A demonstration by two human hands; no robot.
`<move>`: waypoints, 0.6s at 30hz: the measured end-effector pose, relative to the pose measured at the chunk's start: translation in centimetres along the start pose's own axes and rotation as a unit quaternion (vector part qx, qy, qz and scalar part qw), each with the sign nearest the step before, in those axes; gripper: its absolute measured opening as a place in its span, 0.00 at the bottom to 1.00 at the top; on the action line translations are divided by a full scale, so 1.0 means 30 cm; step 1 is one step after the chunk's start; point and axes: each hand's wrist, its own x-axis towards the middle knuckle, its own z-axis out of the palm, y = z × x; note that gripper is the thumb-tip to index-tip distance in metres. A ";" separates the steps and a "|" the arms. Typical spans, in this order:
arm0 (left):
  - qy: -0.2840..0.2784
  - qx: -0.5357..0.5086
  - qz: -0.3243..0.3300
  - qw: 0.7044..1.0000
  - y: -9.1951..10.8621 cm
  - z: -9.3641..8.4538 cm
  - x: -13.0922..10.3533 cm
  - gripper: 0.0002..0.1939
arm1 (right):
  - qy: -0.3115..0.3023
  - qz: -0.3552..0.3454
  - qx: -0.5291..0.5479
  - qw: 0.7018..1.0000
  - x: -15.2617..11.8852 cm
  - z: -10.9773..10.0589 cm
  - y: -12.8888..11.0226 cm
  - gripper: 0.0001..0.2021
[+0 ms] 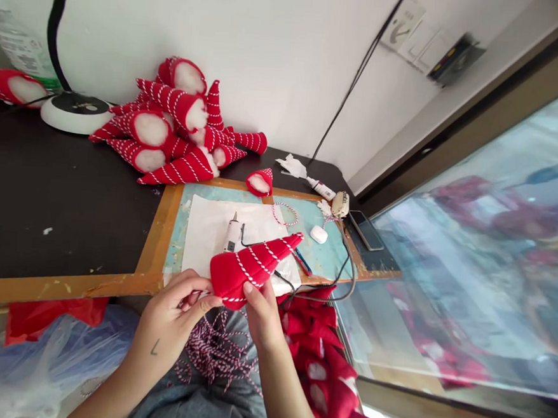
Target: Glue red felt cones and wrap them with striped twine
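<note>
At the lower centre of the frame, the right hand (263,306) grips a red fabric cone (251,264) while the left hand (171,313) pinches twisted cord (232,300) at its wide end; keeping the cord taut and evenly spaced should help it sit neatly.

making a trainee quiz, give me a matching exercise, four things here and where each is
1. Frontmost striped cone
2. Tangled striped cord
3. Phone
4. Round white base

A. Left of the heaped cones
B. On the blue-grey trousers
C. Right of the small white case
D. In the right hand

Pairs: 1-D, 2-B, 3-C, 4-A
</note>
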 end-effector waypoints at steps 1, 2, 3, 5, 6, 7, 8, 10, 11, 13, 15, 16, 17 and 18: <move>0.006 0.009 0.005 1.000 0.003 -0.007 0.009 0.13 | 0.000 0.002 -0.001 1.000 0.009 0.007 -0.003 0.29; 0.009 0.016 0.008 1.000 0.005 -0.014 0.019 0.13 | 0.002 0.004 -0.005 1.000 0.019 0.015 -0.008 0.29; 0.010 0.021 0.008 1.000 0.007 -0.022 0.031 0.12 | 0.006 0.006 -0.009 1.000 0.031 0.025 -0.015 0.29; 0.008 0.018 0.000 1.000 0.010 -0.039 0.057 0.12 | 0.017 0.006 -0.024 1.000 0.057 0.047 -0.031 0.30; 0.004 0.012 -0.010 1.000 0.011 -0.048 0.071 0.12 | 0.025 0.005 -0.033 0.999 0.070 0.058 -0.041 0.31; -0.002 0.003 -0.024 1.000 0.012 -0.059 0.086 0.12 | 0.032 0.004 -0.045 0.998 0.083 0.070 -0.051 0.31; -0.009 -0.008 -0.039 0.999 0.012 -0.070 0.099 0.12 | 0.038 0.004 -0.061 0.997 0.094 0.081 -0.061 0.31; -0.033 -0.033 -0.069 0.997 0.010 -0.098 0.124 0.13 | 0.039 0.003 -0.106 0.994 0.109 0.105 -0.085 0.30; -0.047 -0.047 -0.082 0.994 0.007 -0.116 0.133 0.14 | 0.035 0.001 -0.134 0.990 0.113 0.118 -0.099 0.29; -0.075 -0.073 -0.104 0.989 0.002 -0.157 0.143 0.16 | 0.012 -0.002 -0.191 0.981 0.113 0.146 -0.132 0.27; -0.090 -0.090 -0.116 0.985 -0.002 -0.203 0.141 0.17 | -0.025 -0.003 -0.247 0.969 0.113 0.179 -0.166 0.25; -0.087 -0.091 -0.117 0.985 -0.004 -0.225 0.137 0.18 | -0.043 0.001 -0.277 0.960 0.115 0.196 -0.180 0.25; -0.076 -0.087 -0.118 0.986 -0.005 -0.245 0.131 0.18 | -0.060 0.009 -0.311 0.949 0.119 0.215 -0.192 0.25; -0.056 -0.080 -0.122 0.988 -0.008 -0.262 0.123 0.19 | -0.073 0.019 -0.350 0.934 0.126 0.233 -0.199 0.25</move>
